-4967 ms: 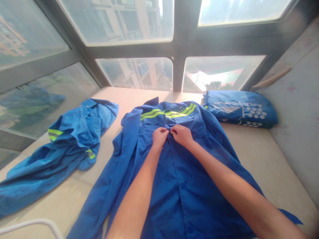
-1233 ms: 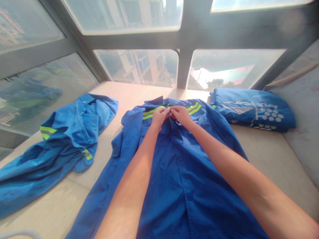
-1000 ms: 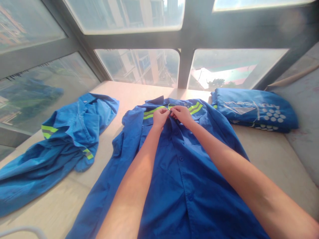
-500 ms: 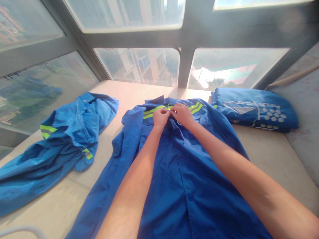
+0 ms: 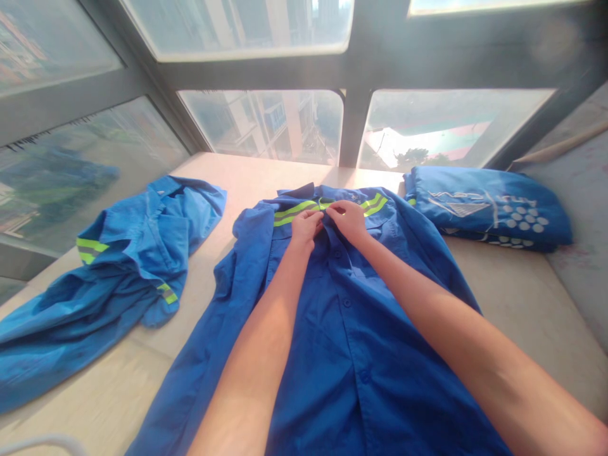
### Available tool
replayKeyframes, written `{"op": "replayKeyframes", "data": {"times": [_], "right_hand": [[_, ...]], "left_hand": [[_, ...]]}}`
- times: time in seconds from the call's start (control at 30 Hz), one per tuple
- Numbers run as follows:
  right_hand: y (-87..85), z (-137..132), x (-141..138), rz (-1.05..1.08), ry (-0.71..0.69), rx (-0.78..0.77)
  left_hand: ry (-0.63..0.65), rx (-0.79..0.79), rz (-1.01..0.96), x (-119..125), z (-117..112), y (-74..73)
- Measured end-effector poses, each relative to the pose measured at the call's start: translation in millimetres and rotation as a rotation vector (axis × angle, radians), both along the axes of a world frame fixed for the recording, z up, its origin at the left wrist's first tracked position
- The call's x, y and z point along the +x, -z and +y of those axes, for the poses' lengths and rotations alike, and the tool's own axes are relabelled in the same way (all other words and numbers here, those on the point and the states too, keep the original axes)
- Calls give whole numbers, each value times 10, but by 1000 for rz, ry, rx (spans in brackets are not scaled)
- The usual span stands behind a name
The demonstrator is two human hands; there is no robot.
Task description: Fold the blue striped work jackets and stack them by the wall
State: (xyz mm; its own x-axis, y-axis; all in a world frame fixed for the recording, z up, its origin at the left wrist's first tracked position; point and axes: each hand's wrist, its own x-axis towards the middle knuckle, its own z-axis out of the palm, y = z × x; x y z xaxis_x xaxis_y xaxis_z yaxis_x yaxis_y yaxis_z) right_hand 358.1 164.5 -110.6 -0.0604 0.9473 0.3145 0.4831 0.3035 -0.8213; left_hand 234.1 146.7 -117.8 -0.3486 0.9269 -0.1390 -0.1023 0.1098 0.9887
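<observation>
Blue jacket (image 5: 323,342) | spread beneath left hand (image 5: 305,227) and right hand (image 5: 348,221) | both pinching its front edge at chest

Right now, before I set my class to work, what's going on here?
A person's left hand and right hand pinch the front of a blue shirt, near its chest stripe; exactly what they grip is too small to tell. The shirt lies spread on a ledge, front up, with buttons showing below the hands. To its left lies a crumpled garment; to its right, a folded bundle by the windows.
</observation>
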Motion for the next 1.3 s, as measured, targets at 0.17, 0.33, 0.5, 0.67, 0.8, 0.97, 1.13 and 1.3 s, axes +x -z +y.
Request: {"op": "replayKeyframes", "data": {"times": [0.17, 0.33, 0.5, 0.67, 0.8, 0.97, 1.13, 1.3], "right_hand": [[2, 88, -33, 176, 4, -334], [14, 52, 36, -411, -78, -207], [-23, 67, 123, -627, -65, -213], [-75, 342, 195, -552, 42, -93], [-129, 694, 195, -557, 68, -60], [-146, 1077, -22, -594, -4, -116], [-85, 1286, -254, -724, -72, -272], [-167, 1462, -36, -377, 34, -313]], "left_hand": [[-21, 72, 159, -3, -5, -27], [112, 26, 703, -89, -86, -16], [181, -13, 897, -236, -119, -88], [27, 45, 1194, -469, 66, -302], [-30, 106, 1302, -745, 487, -419], [222, -35, 1155, -937, 1105, -362], [382, -50, 1116, -900, 1260, -192], [296, 107, 1133, -943, 916, -197]]}}
